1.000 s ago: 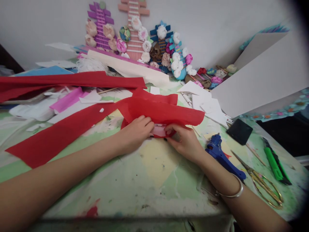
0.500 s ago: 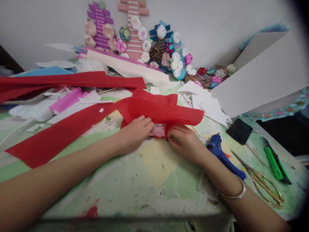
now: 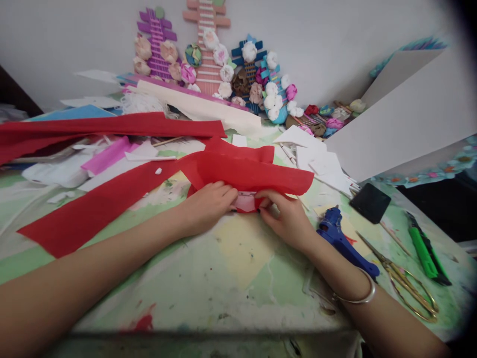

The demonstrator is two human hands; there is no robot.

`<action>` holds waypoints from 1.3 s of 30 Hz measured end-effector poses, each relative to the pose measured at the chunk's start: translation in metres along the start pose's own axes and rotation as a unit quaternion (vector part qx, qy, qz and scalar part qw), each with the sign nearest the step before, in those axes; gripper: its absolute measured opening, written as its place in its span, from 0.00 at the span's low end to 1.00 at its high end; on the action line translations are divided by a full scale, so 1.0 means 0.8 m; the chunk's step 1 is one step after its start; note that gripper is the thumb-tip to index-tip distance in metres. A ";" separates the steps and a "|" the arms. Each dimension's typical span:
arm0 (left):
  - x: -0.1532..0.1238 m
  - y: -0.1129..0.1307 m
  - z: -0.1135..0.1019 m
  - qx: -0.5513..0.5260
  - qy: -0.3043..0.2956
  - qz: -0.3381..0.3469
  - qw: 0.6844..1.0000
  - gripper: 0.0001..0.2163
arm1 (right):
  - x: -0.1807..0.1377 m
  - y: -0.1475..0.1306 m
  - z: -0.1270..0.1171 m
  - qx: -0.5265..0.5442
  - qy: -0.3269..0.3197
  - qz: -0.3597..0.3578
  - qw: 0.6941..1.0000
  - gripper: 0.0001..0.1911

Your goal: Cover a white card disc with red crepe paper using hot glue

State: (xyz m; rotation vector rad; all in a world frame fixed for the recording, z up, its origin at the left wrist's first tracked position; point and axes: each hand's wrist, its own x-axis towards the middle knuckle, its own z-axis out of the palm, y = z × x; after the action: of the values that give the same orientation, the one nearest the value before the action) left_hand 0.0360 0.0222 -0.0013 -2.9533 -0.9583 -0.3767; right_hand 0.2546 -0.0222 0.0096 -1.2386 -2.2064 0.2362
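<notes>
A long strip of red crepe paper (image 3: 112, 196) runs across the table from the left and bunches up in the middle. My left hand (image 3: 208, 204) presses the folded red paper down, its fingers curled over a small pale piece (image 3: 246, 201) wrapped in it. My right hand (image 3: 286, 216) pinches the right edge of the same red fold with thumb and fingers. Both hands rest on the stained green and yellow tabletop (image 3: 238, 268).
A blue glue gun (image 3: 341, 236) lies just right of my right hand, with gold scissors (image 3: 404, 281), a green cutter (image 3: 425, 251) and a black pad (image 3: 370, 203) beyond. White card pieces (image 3: 316, 156) and a grey board (image 3: 402, 119) stand to the right; paper-flower ornaments (image 3: 231, 74) line the wall.
My right hand's fingers have shifted slightly along the fold's right edge. The left hand has stayed put. The view has tilted a little.
</notes>
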 end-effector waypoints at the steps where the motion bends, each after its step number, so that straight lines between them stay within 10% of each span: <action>1: 0.000 -0.002 0.000 -0.014 0.003 0.000 1.000 0.07 | 0.000 0.000 0.001 0.011 0.002 0.008 1.000 0.14; 14: -0.023 -0.019 -0.022 -0.032 -0.008 0.043 0.999 0.08 | -0.013 -0.013 -0.040 0.083 0.010 0.077 0.994 0.08; 19: -0.030 -0.017 -0.029 0.010 0.002 0.059 0.998 0.08 | -0.084 -0.033 -0.108 -0.086 -0.061 0.173 0.979 0.09; 26: -0.033 -0.016 -0.038 0.013 0.029 0.066 0.997 0.06 | -0.186 0.037 -0.126 -0.261 0.013 0.272 0.926 0.21; 39: -0.033 -0.026 -0.029 -0.086 0.034 0.043 0.995 0.09 | -0.181 0.020 -0.141 -0.197 -0.012 0.345 0.918 0.18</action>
State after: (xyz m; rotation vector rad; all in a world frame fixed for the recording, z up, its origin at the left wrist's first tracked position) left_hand -0.0019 0.0219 0.0139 -3.0975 -0.8264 -0.5820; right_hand 0.3877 -0.1469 0.0351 -2.2276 -1.7968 0.0758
